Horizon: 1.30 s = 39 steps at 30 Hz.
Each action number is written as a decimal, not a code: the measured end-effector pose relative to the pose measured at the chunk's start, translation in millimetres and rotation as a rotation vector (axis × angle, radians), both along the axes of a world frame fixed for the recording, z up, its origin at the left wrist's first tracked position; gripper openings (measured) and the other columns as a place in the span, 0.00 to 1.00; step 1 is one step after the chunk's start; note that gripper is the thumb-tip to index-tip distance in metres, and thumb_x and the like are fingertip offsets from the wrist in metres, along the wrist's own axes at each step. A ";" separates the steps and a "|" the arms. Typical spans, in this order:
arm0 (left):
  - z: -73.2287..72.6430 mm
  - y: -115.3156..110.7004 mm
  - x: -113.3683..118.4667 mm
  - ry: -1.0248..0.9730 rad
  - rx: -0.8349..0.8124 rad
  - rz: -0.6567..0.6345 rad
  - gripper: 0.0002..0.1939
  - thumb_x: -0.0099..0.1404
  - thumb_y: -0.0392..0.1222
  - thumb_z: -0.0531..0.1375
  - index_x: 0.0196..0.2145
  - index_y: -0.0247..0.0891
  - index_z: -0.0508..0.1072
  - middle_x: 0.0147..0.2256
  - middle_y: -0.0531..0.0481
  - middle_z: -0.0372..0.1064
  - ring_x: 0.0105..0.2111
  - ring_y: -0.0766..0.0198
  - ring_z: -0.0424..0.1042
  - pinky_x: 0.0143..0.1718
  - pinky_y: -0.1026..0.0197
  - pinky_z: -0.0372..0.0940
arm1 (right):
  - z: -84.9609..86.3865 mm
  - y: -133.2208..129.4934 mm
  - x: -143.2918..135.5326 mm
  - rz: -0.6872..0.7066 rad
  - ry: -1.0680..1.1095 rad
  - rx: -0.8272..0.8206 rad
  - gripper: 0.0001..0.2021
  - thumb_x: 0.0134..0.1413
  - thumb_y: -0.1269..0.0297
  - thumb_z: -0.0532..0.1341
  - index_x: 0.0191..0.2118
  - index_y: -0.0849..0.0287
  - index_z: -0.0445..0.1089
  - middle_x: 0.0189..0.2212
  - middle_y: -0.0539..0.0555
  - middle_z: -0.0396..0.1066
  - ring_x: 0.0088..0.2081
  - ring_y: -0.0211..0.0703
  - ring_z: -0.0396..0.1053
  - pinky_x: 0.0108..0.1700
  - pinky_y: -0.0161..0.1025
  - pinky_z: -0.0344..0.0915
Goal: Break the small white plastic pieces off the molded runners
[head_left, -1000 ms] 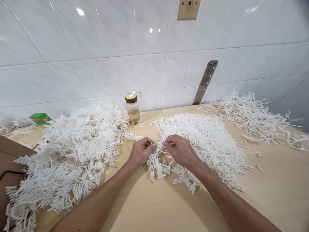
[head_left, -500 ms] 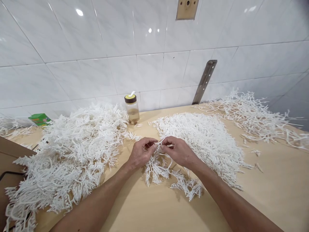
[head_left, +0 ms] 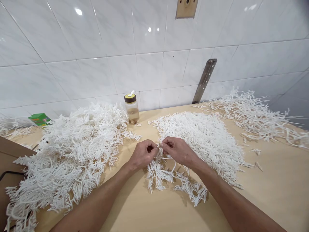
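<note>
My left hand (head_left: 145, 153) and my right hand (head_left: 177, 149) meet almost fingertip to fingertip above the middle of the table, both closed in a pinch. Between them they grip a white branched strand (head_left: 158, 175), soft plastic by its look, whose fringed ends hang down onto the wood below my fingers. One fringed branch (head_left: 193, 190) of it stretches toward my right forearm. The exact spot under the fingertips is hidden. Just behind my right hand spreads a flat heap of short white fringed pieces (head_left: 200, 132).
A large tangled pile of white strands (head_left: 79, 151) covers the left side. Bare white stems (head_left: 256, 112) lie at the back right. Near the tiled wall stand a bottle of brownish liquid (head_left: 133, 114) and a green box (head_left: 40, 119). A metal bracket (head_left: 205, 80) leans there too.
My left hand's fingers have curled in closer to the right fingertips. The hanging strand has shifted slightly down and to the right.
</note>
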State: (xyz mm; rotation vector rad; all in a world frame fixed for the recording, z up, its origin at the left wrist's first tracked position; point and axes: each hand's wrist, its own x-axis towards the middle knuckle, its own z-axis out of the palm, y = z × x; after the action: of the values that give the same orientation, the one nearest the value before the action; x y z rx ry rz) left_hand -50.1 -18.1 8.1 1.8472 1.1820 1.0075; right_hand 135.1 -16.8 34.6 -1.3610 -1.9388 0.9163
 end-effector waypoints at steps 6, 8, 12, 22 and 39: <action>2.7 3.4 -1.8 -0.231 -0.305 -0.039 0.10 0.58 0.44 0.63 0.31 0.33 0.72 0.25 0.52 0.67 0.23 0.68 0.64 0.26 0.65 0.59 | -6.5 1.8 2.8 0.101 0.181 -0.106 0.09 0.57 0.59 0.60 0.35 0.59 0.71 0.28 0.53 0.74 0.31 0.42 0.71 0.34 0.39 0.66; 4.3 3.5 -2.1 -0.275 -0.351 -0.045 0.13 0.56 0.47 0.65 0.31 0.33 0.72 0.25 0.52 0.67 0.23 0.69 0.63 0.25 0.65 0.58 | -10.6 3.5 3.5 0.122 0.262 -0.162 0.08 0.56 0.60 0.60 0.36 0.59 0.71 0.28 0.52 0.73 0.31 0.41 0.72 0.35 0.39 0.68; 5.5 3.4 -1.6 -0.370 -0.443 -0.053 0.16 0.53 0.49 0.67 0.28 0.33 0.71 0.22 0.54 0.64 0.21 0.71 0.60 0.23 0.66 0.55 | -17.9 6.7 5.0 0.147 0.333 -0.205 0.08 0.56 0.60 0.61 0.36 0.59 0.71 0.28 0.52 0.72 0.31 0.40 0.71 0.35 0.39 0.68; 12.0 2.0 0.1 -0.580 -0.712 -0.047 0.11 0.49 0.43 0.66 0.22 0.34 0.69 0.17 0.54 0.61 0.15 0.71 0.57 0.17 0.66 0.50 | -15.6 6.0 5.3 0.175 0.305 -0.172 0.07 0.56 0.62 0.59 0.35 0.61 0.70 0.28 0.51 0.71 0.29 0.37 0.67 0.32 0.36 0.63; 8.2 4.0 -5.0 -0.751 -0.879 -0.179 0.13 0.46 0.40 0.72 0.25 0.28 0.76 0.21 0.48 0.69 0.20 0.68 0.66 0.24 0.65 0.60 | -31.8 8.4 -8.7 0.065 0.372 -0.134 0.06 0.53 0.64 0.59 0.35 0.60 0.69 0.25 0.49 0.72 0.26 0.37 0.70 0.29 0.35 0.66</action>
State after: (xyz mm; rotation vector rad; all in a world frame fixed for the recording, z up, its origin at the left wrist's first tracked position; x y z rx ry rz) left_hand -55.1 -14.1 16.3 0.7520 0.7686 0.7729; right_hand 126.4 -8.4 2.8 -1.1084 -1.6683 1.2523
